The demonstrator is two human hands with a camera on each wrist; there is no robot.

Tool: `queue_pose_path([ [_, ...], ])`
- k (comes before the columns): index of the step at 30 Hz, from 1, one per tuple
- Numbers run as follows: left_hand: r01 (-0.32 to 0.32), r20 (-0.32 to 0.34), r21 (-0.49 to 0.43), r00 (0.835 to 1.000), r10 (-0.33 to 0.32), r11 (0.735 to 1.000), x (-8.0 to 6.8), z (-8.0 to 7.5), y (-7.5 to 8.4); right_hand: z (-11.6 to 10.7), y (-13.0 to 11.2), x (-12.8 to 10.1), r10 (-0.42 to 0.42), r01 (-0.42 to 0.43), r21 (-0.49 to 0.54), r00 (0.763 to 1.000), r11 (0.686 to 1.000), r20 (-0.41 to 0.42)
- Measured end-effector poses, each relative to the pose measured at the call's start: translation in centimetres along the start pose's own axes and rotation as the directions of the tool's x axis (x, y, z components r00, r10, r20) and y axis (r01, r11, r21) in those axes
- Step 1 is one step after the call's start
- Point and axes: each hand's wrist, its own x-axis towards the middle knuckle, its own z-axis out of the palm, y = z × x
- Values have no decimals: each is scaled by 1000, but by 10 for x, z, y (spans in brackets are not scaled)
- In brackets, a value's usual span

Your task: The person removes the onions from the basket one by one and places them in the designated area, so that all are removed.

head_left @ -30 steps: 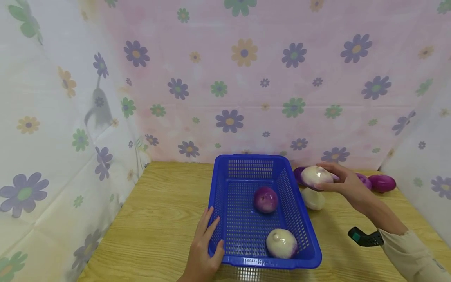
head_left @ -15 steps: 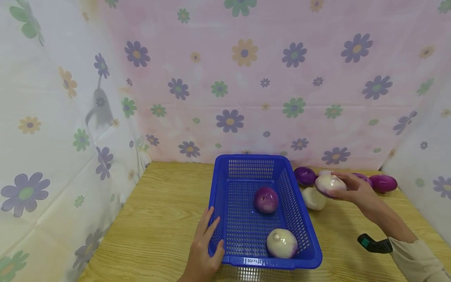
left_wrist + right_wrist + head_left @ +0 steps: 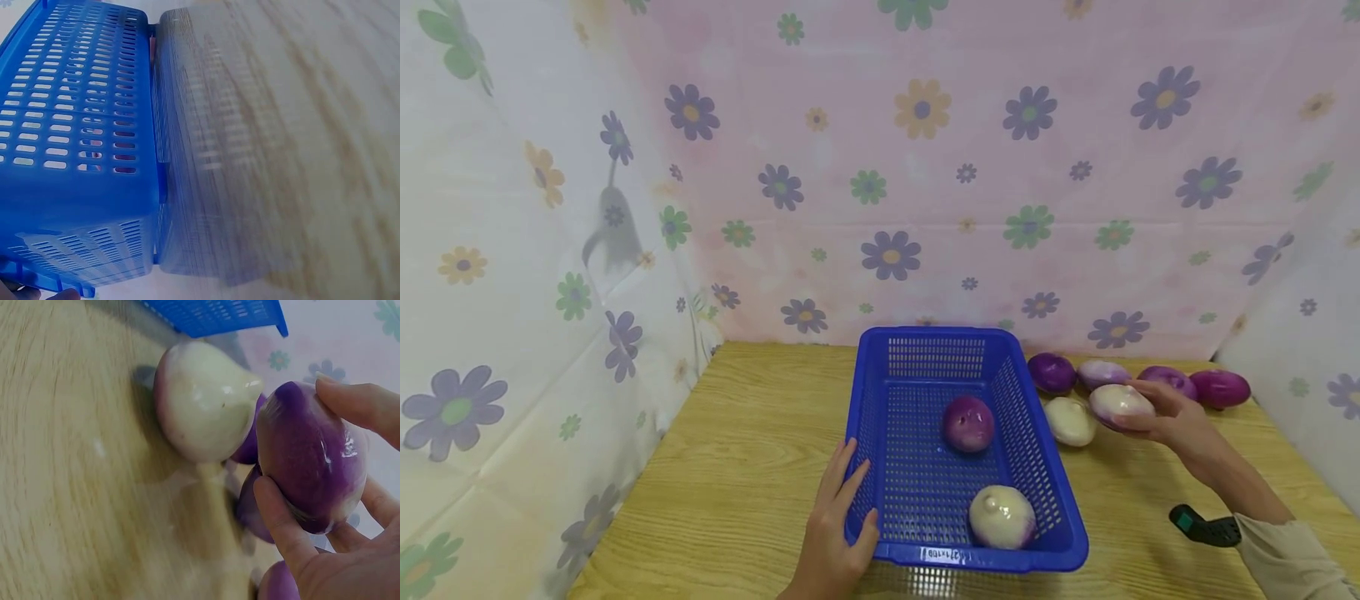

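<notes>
My right hand (image 3: 1180, 429) grips a white-and-purple onion (image 3: 1120, 406) between thumb and fingers, at the right of the basket. Close up in the right wrist view, this onion (image 3: 309, 456) turns its glossy purple side to the camera. A whitish onion (image 3: 1070, 422) sits on the table just left of it, beside the basket wall. With fingers straight and spread, my left hand (image 3: 837, 529) rests on the near left edge of the blue plastic basket (image 3: 966, 557). Inside the basket lie a purple onion (image 3: 967, 425) and a white one (image 3: 1002, 517) near the front wall.
Along the back of the wood-grain table (image 3: 737, 467) stand a dark purple onion (image 3: 1052, 372), a pale purple one (image 3: 1102, 372) and two more purple ones (image 3: 1221, 388) further right. Flower-patterned cloth (image 3: 820, 267) hangs close behind the table and at both sides.
My right hand has moved right and toward me with the onion, uncovering the purple onions at the back. The left hand and the basket have stayed in place.
</notes>
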Motion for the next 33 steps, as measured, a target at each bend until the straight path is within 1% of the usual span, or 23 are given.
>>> queue_pose_path([
  [3,-8,-4,-6,1000,8,1000,0,0,-1,-4,3,-1,34,-35,-38,999,999,-29],
  [8,-14,-6,-8,1000,14,1000,-1,1,-2,-9,13,-1,93,-104,-166,993,981,-72],
  [10,-9,-3,-8,1000,9,1000,-1,1,-1,-12,18,-1,101,-117,-212,991,970,-86],
  [16,10,2,3,1000,-10,1000,-1,0,0,-15,30,-2,111,-153,-291,982,944,-155],
  [20,8,3,0,1000,-8,1000,0,-1,1,-12,34,-5,91,-161,-358,974,920,-206],
  [23,5,6,-4,1000,-5,1000,1,-2,1,-8,34,-8,59,-146,-409,974,901,-218],
  [27,2,6,-7,1000,-2,1000,1,-2,0,-2,31,-7,13,-104,-440,979,892,-205],
  [30,-11,-8,-13,1000,11,1000,0,-2,-1,0,29,-5,-25,-76,-485,980,871,-199],
  [33,-30,-23,-18,999,30,999,-1,-1,-2,0,27,-5,-33,-72,-517,981,853,-191],
])
